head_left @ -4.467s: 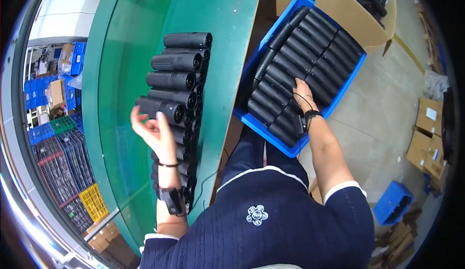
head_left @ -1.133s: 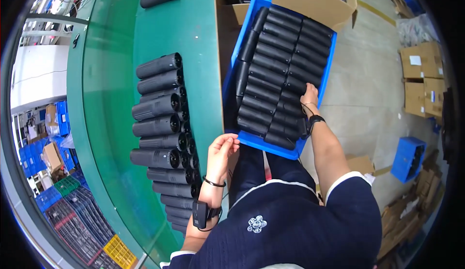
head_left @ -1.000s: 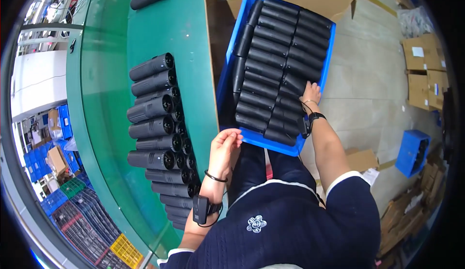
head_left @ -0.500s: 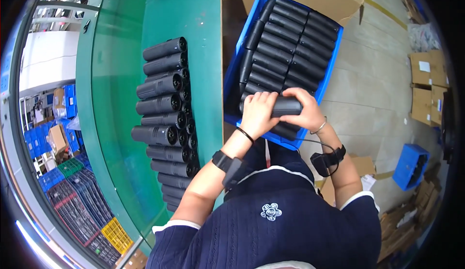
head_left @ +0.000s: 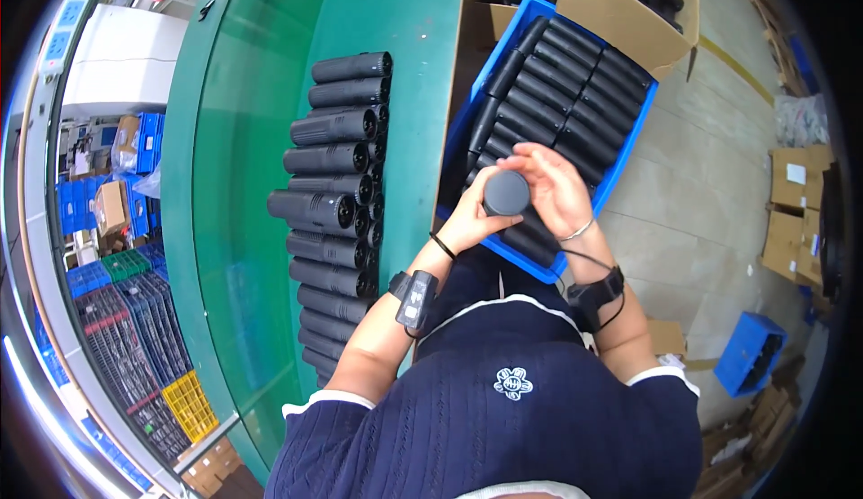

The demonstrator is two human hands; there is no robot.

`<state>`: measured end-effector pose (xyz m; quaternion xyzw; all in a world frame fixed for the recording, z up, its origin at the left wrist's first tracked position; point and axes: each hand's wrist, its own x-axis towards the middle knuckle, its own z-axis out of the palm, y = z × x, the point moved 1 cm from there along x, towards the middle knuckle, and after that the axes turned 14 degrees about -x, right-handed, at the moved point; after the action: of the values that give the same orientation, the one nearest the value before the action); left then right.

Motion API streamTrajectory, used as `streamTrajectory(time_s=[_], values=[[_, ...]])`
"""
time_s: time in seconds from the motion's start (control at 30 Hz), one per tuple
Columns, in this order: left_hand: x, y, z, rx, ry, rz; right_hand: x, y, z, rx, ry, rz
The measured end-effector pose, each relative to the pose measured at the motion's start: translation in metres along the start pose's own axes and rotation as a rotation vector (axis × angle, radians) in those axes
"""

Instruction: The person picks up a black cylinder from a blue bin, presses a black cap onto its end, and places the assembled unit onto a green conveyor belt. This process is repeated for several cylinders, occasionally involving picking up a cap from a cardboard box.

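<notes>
A black cylinder (head_left: 506, 194) stands end-on to the view, its round flat end facing up. My left hand (head_left: 470, 218) wraps round its left side, thumb across the near edge. My right hand (head_left: 561, 193) is beside its right side with fingers stretched out and apart; whether the fingertips touch the cylinder I cannot tell. Both hands are over the near part of a blue crate (head_left: 526, 266). Rows of black cylinders (head_left: 575, 72) fill the crate, lying on their sides, some hidden under my hands.
Left of the crate runs a green table (head_left: 421, 121) carrying a stack of black cylinders (head_left: 328, 178). An open cardboard box (head_left: 620, 27) with more black parts adjoins the crate's far end. Cartons (head_left: 796, 220) and another blue crate (head_left: 751, 352) are on the floor at right.
The cylinder has turned from lying sideways between both hands to end-on. My right hand has let go and its fingers have straightened. The whole view has shifted, moving the table rightward in the picture.
</notes>
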<state>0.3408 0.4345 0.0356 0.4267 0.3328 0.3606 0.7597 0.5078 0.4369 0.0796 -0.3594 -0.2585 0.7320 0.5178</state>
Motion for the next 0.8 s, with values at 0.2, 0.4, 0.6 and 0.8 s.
streamTrajectory(time_s=[0.2, 0.4, 0.6, 0.8], values=[[-0.006, 0.018, -0.005, -0.180, 0.043, 0.003, -0.007, 0.016, -0.028, -0.240, -0.001, 0.080], [-0.013, 0.034, -0.003, -0.508, 0.161, 0.038, -0.010, 0.029, -0.007, -0.658, -0.131, -0.094], [-0.015, 0.031, -0.024, -0.635, 0.190, 0.108, 0.012, 0.032, 0.017, -0.844, -0.227, -0.195], [-0.029, 0.018, -0.042, -0.662, 0.477, 0.060, 0.084, 0.026, 0.078, -1.075, -0.237, -0.368]])
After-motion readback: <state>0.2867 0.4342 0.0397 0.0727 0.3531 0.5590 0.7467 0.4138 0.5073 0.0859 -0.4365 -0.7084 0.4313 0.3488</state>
